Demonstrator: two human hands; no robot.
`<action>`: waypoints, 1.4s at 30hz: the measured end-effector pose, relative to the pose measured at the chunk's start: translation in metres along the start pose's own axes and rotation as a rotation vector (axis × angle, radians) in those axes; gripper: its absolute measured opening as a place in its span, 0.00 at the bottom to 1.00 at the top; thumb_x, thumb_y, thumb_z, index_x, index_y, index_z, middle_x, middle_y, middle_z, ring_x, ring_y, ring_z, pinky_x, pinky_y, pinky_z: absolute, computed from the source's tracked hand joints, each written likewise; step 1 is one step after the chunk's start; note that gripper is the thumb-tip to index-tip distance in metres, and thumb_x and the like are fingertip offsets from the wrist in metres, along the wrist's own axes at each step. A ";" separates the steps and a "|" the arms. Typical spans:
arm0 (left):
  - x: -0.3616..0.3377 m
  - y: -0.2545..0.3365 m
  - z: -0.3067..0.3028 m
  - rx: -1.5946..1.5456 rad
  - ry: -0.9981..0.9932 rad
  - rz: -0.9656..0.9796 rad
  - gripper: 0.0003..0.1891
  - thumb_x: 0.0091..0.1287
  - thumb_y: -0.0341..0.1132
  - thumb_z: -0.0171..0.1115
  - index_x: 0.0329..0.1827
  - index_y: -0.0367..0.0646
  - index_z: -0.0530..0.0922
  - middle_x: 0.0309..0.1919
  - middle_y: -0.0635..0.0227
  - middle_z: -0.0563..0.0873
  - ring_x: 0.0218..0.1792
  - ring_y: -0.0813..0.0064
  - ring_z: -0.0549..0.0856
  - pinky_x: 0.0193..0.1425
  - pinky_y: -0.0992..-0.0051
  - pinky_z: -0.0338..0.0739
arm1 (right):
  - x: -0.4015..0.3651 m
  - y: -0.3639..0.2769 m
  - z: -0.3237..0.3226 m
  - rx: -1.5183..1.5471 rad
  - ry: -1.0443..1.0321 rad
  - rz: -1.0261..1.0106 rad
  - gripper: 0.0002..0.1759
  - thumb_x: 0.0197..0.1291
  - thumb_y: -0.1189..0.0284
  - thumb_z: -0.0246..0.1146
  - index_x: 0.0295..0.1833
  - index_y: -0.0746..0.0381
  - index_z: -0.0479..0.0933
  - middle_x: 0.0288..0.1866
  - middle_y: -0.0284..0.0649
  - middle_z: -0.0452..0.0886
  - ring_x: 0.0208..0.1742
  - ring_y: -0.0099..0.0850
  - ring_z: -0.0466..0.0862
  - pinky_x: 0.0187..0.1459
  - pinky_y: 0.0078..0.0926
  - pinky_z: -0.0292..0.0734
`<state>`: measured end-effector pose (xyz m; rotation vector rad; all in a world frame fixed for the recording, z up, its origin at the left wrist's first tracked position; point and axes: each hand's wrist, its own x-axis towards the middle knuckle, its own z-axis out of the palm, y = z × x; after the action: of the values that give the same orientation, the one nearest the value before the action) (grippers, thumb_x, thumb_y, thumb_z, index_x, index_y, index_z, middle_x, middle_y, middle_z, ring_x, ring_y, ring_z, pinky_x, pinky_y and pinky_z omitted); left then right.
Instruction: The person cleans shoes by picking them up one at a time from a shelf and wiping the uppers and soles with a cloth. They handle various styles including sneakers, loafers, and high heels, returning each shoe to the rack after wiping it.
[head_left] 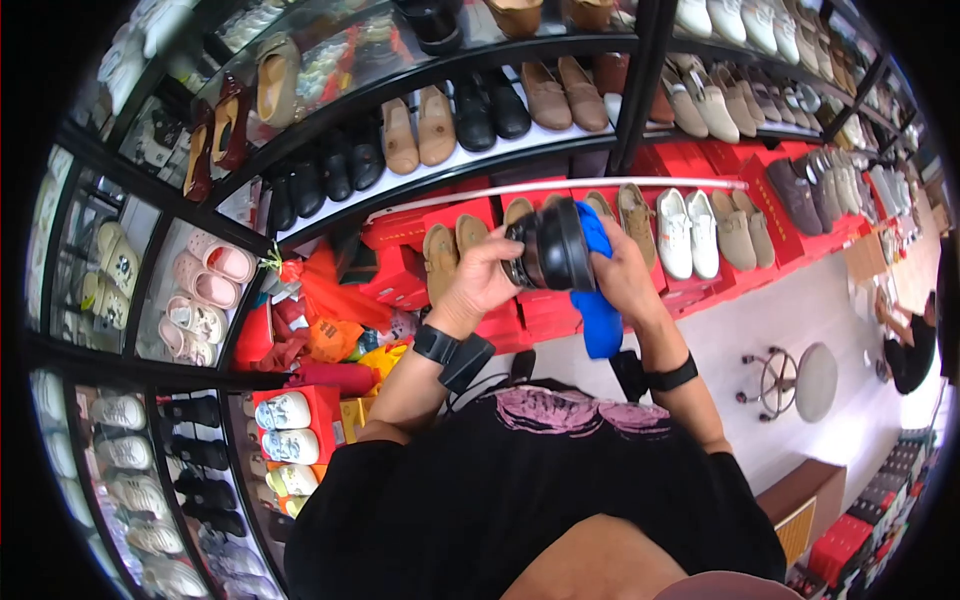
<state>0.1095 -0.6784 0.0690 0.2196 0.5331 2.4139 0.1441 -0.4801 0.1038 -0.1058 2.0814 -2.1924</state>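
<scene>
A black shoe (548, 246) is held up in front of the shelves, its sole turned toward me. My left hand (478, 278) grips it from the left side. My right hand (622, 272) presses a blue cloth (597, 300) against the shoe's right side; the cloth hangs down below the hand. Both wrists wear black bands.
Shelves (520, 150) of shoes curve around in front, with red boxes (700, 160) under the lower row. White and pink shoes (205, 290) fill racks at left. A round stool (800, 380) stands on the floor at right, and another person (912, 350) crouches at the far right.
</scene>
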 end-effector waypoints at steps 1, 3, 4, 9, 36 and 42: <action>-0.001 -0.003 0.004 -0.040 0.056 -0.006 0.26 0.57 0.23 0.51 0.62 0.33 0.64 0.51 0.55 0.79 0.50 0.59 0.82 0.55 0.55 0.77 | 0.000 0.002 -0.004 0.019 -0.012 -0.042 0.27 0.51 0.80 0.55 0.60 0.64 0.68 0.43 0.38 0.78 0.39 0.25 0.79 0.39 0.25 0.76; -0.006 -0.008 0.008 -0.095 0.010 -0.024 0.27 0.59 0.26 0.52 0.64 0.32 0.62 0.54 0.52 0.77 0.54 0.57 0.79 0.60 0.52 0.72 | -0.009 -0.008 -0.014 0.114 -0.054 0.052 0.27 0.50 0.80 0.55 0.60 0.64 0.68 0.43 0.38 0.78 0.39 0.25 0.78 0.41 0.24 0.75; -0.007 -0.010 0.010 -0.124 0.008 -0.044 0.27 0.59 0.27 0.52 0.64 0.32 0.61 0.55 0.51 0.76 0.55 0.57 0.79 0.62 0.52 0.70 | -0.012 -0.015 -0.019 0.212 -0.077 0.171 0.27 0.50 0.80 0.56 0.60 0.64 0.68 0.43 0.38 0.77 0.40 0.24 0.78 0.42 0.24 0.75; -0.013 -0.016 -0.001 -0.173 0.078 0.020 0.25 0.63 0.31 0.51 0.63 0.32 0.63 0.55 0.49 0.76 0.56 0.56 0.78 0.64 0.54 0.67 | -0.019 -0.025 -0.041 0.470 -0.157 0.116 0.27 0.48 0.80 0.58 0.58 0.65 0.69 0.45 0.40 0.78 0.44 0.29 0.80 0.46 0.27 0.77; 0.079 0.294 0.089 -0.230 0.053 0.814 0.14 0.70 0.32 0.43 0.53 0.35 0.69 0.49 0.58 0.78 0.51 0.61 0.77 0.61 0.63 0.69 | 0.201 -0.070 0.175 1.178 -0.678 0.307 0.21 0.56 0.65 0.58 0.52 0.67 0.73 0.47 0.49 0.80 0.46 0.43 0.81 0.52 0.41 0.75; 0.119 0.347 0.070 -0.256 0.117 0.814 0.14 0.70 0.33 0.43 0.54 0.37 0.67 0.50 0.60 0.76 0.52 0.65 0.76 0.61 0.66 0.67 | 0.244 -0.095 0.194 1.150 -0.448 0.250 0.19 0.56 0.65 0.58 0.49 0.66 0.74 0.46 0.48 0.81 0.45 0.45 0.81 0.52 0.43 0.74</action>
<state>-0.1577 -0.8262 0.2839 0.2096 0.1830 3.2696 -0.0761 -0.6994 0.2020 -0.1815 0.4204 -2.5027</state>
